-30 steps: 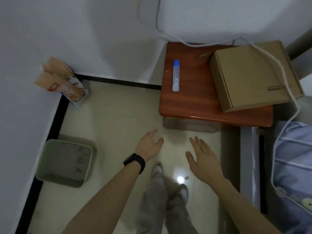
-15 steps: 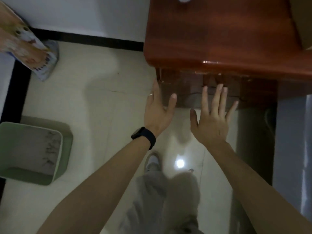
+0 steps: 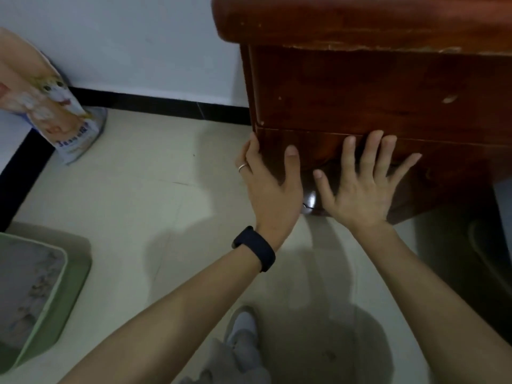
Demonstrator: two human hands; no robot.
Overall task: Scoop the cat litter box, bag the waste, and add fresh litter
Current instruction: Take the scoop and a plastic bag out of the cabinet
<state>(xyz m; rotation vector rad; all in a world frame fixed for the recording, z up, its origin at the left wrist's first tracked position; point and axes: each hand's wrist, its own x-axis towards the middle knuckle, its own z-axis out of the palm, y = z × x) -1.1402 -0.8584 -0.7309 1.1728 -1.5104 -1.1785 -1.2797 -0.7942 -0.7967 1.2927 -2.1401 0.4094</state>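
- Wooden drawer, the lower one of the cabinet, is where both hands meet: the right hand lies flat on its front, fingers spread and straight, holding nothing
- The left hand straddles the drawer's left corner, thumb on the front and fingers laid along the side; they look straight rather than curled, and nothing is clamped in them
- No handle is plain to see; a small glint low between the two hands is too hidden to name
- The litter box, green with grey litter inside, stands on the floor well apart to the left, and the litter bag leans in the corner by the wall
- My reading: scooping has not begun; this looks like getting into the drawer, perhaps for a scoop or a waste bag
- The next move probably calls for finding an edge or lip to catch, then pulling straight out with both hands evenly, so the drawer does not skew and jam
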